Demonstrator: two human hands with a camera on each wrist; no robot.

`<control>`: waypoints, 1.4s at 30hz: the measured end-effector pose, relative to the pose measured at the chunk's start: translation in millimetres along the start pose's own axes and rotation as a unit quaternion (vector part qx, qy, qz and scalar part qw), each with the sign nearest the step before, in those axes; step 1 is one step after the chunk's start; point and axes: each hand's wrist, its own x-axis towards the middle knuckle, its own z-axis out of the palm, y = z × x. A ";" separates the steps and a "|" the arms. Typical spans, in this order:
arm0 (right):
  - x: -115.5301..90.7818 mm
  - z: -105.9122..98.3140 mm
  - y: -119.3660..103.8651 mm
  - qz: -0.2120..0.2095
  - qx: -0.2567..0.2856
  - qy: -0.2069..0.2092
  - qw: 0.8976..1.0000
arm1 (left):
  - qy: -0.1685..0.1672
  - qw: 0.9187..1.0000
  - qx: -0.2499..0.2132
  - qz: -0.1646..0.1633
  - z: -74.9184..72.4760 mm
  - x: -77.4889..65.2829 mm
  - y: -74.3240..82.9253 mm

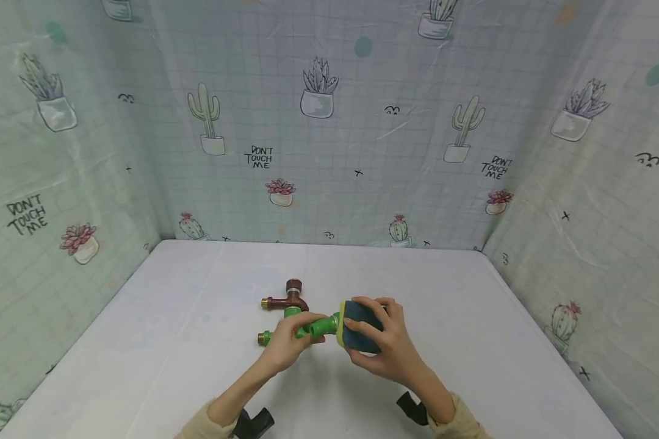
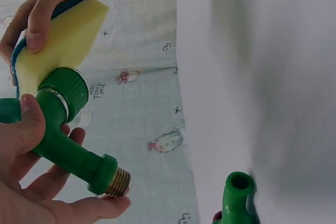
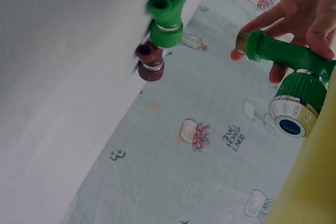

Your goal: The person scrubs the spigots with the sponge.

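Observation:
My left hand (image 1: 290, 342) grips a green plastic tap (image 2: 73, 156) with a brass threaded end, holding it above the table. In the left wrist view the thumb (image 2: 31, 124) lies over the tap's body, with fingers curled beneath. My right hand (image 1: 387, 341) holds a sponge (image 1: 362, 326), yellow with a dark blue scouring layer. Its yellow side (image 2: 73, 38) meets the ribbed green knob (image 2: 65, 87). The right wrist view shows the knob's silver cap with a dark blue centre (image 3: 291, 125) beside the sponge.
Behind my left hand, a second green tap (image 3: 173, 3) lies on the white table (image 1: 208, 341). A brown tap (image 1: 291, 299) with a brass end lies just beyond it. Fabric printed with potted cacti (image 1: 318, 91) walls the back and both sides.

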 end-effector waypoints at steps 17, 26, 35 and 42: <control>1.6 -3.1 9.4 0.014 0.019 -0.024 0.999 | 0.034 0.989 -0.141 -0.028 4.7 -2.2 5.5; 1.0 1.7 2.5 -0.052 -0.029 0.030 0.998 | -0.037 0.950 -0.287 -0.117 2.6 -4.3 3.5; 6.2 7.4 -6.3 -0.132 -0.111 0.009 0.985 | -0.032 0.947 -0.283 -0.152 1.5 -5.4 7.2; -0.4 2.8 8.0 -0.125 -0.085 0.040 0.988 | -0.082 0.908 -0.365 -0.190 -2.8 -6.4 5.1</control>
